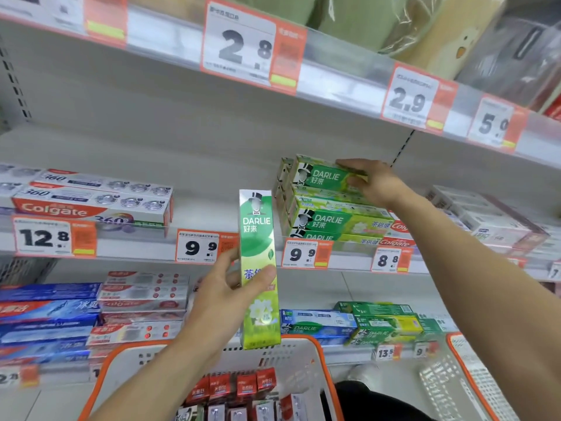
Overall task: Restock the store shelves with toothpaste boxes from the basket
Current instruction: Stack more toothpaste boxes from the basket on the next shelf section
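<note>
My left hand (230, 287) grips a green Darlie toothpaste box (258, 238) held upright in front of the middle shelf edge. My right hand (370, 180) holds the right end of another green Darlie box (321, 176), which lies on top of a stack of matching boxes (331, 221) on the middle shelf. Below my arms, a white basket with an orange rim (318, 354) holds several red and grey toothpaste boxes (236, 390) standing on end.
Colgate 360 boxes (91, 199) lie at the left of the middle shelf, with bare shelf (212, 208) between them and the Darlie stack. White boxes (485, 220) sit at the right. The lower shelf holds blue, red and green boxes. A second basket (473, 375) stands at the right.
</note>
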